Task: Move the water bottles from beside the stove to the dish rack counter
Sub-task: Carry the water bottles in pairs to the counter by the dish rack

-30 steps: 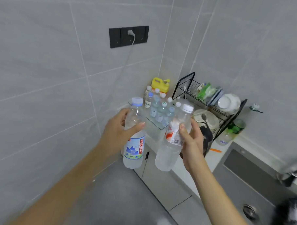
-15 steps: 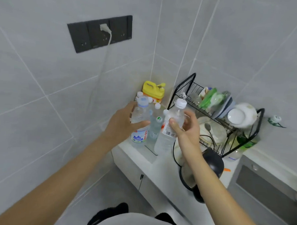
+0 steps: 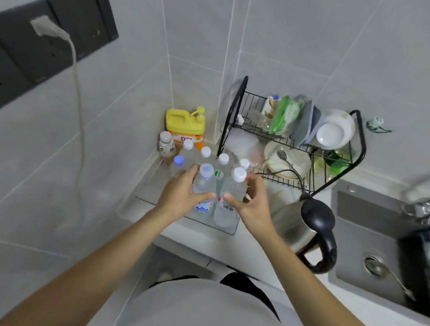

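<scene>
My left hand (image 3: pixel 180 194) grips a clear water bottle with a pale blue cap and blue label (image 3: pixel 205 187). My right hand (image 3: pixel 252 204) grips a second clear bottle with a white cap and a red-and-white label (image 3: pixel 232 195). Both bottles stand upright, side by side, low over a glass board (image 3: pixel 227 229) on the counter left of the black dish rack (image 3: pixel 357 154). Whether their bases touch the board is hidden by my hands. Several more capped water bottles (image 3: pixel 205 153) stand just behind them in the corner.
A yellow detergent jug (image 3: pixel 184 125) and a small brown bottle (image 3: pixel 166 146) sit in the corner. A steel kettle with black handle (image 3: pixel 312 226) stands right of my right hand. The sink (image 3: pixel 378 246) lies further right. A white cord hangs from the wall socket (image 3: pixel 49 37).
Both hands have carried the two bottles forward and down to the counter corner beside the dish rack. The view has come closer and tilted down.
</scene>
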Available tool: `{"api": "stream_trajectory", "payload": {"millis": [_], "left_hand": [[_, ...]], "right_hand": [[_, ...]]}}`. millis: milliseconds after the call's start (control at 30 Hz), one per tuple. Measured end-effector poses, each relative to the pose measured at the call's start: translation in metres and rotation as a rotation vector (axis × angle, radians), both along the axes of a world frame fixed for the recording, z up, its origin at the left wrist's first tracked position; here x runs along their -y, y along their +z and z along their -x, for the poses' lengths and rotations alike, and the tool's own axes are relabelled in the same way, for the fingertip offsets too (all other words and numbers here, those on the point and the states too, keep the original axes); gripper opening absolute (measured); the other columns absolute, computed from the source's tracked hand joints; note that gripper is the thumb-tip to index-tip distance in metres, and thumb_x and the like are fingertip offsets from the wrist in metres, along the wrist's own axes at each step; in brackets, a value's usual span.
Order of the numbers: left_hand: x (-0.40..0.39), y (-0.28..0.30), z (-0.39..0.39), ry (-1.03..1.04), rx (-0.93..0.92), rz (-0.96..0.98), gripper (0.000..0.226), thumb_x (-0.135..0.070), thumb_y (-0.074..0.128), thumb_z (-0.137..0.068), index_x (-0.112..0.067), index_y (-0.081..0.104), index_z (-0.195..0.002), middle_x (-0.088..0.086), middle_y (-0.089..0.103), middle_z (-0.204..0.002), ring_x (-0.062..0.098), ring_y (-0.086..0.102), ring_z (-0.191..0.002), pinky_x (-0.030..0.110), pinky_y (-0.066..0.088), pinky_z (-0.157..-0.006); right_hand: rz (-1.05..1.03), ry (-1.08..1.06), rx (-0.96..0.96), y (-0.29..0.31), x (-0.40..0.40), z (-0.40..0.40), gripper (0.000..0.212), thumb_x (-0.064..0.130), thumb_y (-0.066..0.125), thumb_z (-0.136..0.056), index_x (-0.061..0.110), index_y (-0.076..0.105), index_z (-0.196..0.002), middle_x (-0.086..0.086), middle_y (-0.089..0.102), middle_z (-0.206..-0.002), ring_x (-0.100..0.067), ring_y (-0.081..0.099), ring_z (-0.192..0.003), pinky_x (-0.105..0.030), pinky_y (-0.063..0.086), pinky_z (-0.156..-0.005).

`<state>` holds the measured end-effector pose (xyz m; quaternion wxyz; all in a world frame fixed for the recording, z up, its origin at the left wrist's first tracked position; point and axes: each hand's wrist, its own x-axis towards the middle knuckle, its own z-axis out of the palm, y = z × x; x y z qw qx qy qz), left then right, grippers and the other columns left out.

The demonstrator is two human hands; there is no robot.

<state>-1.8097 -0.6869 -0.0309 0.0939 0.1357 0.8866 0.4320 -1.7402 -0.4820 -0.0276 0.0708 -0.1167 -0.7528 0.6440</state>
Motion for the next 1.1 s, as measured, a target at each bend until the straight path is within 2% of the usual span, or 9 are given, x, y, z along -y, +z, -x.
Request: {"api": "stream_trajectory", "payload": {"millis": [133, 233, 300, 367, 533, 733, 900, 1000, 1100], "left_hand": [[0.0, -0.024, 0.01, -0.108, 0.008, 0.051, 0.061, -0.049, 0.087, -0.07, -0.037, 0.053, -0.12, -0.006, 0.07, -0.11, 0.02, 0.066, -0.104, 0.044, 0.058, -0.084], [0.0, -0.041, 0.013, -0.151, 0.026, 0.049, 0.068, -0.04, 0.09, -0.072, -0.036, 0.055, -0.13, -0.01, 0.071, -0.114, 0.018, 0.067, -0.106, 0.04, 0.057, -0.086], [-0.002, -0.052, 0.013, -0.171, 0.055, 0.057, 0.054, -0.035, 0.09, -0.072, -0.031, 0.059, -0.116, -0.011, 0.071, -0.106, 0.018, 0.067, -0.098, 0.037, 0.056, -0.081], [-0.003, -0.06, 0.012, -0.175, 0.059, 0.062, 0.048, -0.031, 0.091, -0.07, -0.028, 0.061, -0.107, -0.01, 0.07, -0.102, 0.02, 0.066, -0.095, 0.035, 0.054, -0.078], [-0.012, -0.072, 0.008, -0.141, 0.059, 0.058, 0.053, -0.023, 0.092, -0.068, -0.021, 0.064, -0.112, -0.002, 0.059, -0.106, 0.026, 0.062, -0.097, 0.038, 0.052, -0.079], [-0.014, -0.074, 0.007, -0.153, 0.033, 0.02, 0.059, -0.024, 0.094, -0.069, -0.022, 0.063, -0.119, -0.003, 0.052, -0.112, 0.022, 0.06, -0.104, 0.04, 0.055, -0.082], [-0.012, -0.075, 0.005, -0.159, -0.018, 0.087, 0.06, -0.03, 0.093, -0.069, -0.023, 0.056, -0.115, -0.005, 0.053, -0.111, 0.025, 0.061, -0.102, 0.044, 0.055, -0.081], [-0.011, -0.071, 0.004, -0.154, -0.045, 0.155, 0.058, -0.047, 0.088, -0.071, -0.026, 0.056, -0.114, -0.003, 0.056, -0.105, 0.025, 0.06, -0.091, 0.041, 0.054, -0.075], [-0.011, -0.068, 0.006, -0.169, -0.099, 0.195, 0.053, -0.052, 0.086, -0.073, -0.027, 0.059, -0.112, -0.001, 0.06, -0.098, 0.027, 0.061, -0.084, 0.037, 0.05, -0.07]], "right_hand": [[-0.062, -0.043, 0.059, -0.018, 0.012, -0.004, 0.055, 0.0, 0.086, -0.078, 0.019, 0.057, -0.121, -0.001, 0.066, -0.118, -0.012, 0.062, -0.096, -0.018, 0.054, -0.076], [-0.156, -0.051, 0.108, -0.035, 0.012, -0.005, 0.057, 0.008, 0.089, -0.074, 0.029, 0.062, -0.119, 0.01, 0.07, -0.115, -0.012, 0.064, -0.104, -0.029, 0.055, -0.089], [-0.243, -0.055, 0.161, -0.046, 0.01, -0.005, 0.056, 0.016, 0.091, -0.071, 0.034, 0.063, -0.115, 0.015, 0.071, -0.112, -0.015, 0.062, -0.108, -0.037, 0.052, -0.096], [-0.344, -0.046, 0.205, -0.054, 0.009, -0.007, 0.056, 0.023, 0.092, -0.07, 0.037, 0.061, -0.115, 0.021, 0.066, -0.111, -0.015, 0.054, -0.11, -0.038, 0.049, -0.096], [-0.487, -0.007, 0.246, -0.066, 0.009, -0.01, 0.059, 0.025, 0.091, -0.073, 0.03, 0.061, -0.123, 0.01, 0.064, -0.117, -0.02, 0.05, -0.108, -0.043, 0.048, -0.097], [-0.731, -0.022, 0.219, -0.06, 0.011, -0.003, 0.065, 0.034, 0.094, -0.069, 0.022, 0.065, -0.126, 0.003, 0.045, -0.112, -0.023, 0.046, -0.106, -0.031, 0.041, -0.088], [-0.795, 0.027, 0.26, -0.051, 0.018, 0.0, 0.065, 0.043, 0.089, -0.071, 0.022, 0.055, -0.123, 0.0, 0.046, -0.115, -0.027, 0.054, -0.106, -0.042, 0.052, -0.087], [-0.794, -0.026, 0.278, -0.044, 0.018, 0.002, 0.057, 0.05, 0.085, -0.076, 0.019, 0.057, -0.114, -0.001, 0.049, -0.109, -0.027, 0.059, -0.096, -0.037, 0.051, -0.079], [-0.823, -0.016, 0.277, -0.037, 0.016, 0.003, 0.048, 0.045, 0.084, -0.081, 0.015, 0.064, -0.112, 0.005, 0.045, -0.101, -0.021, 0.053, -0.081, -0.03, 0.04, -0.072]]}}
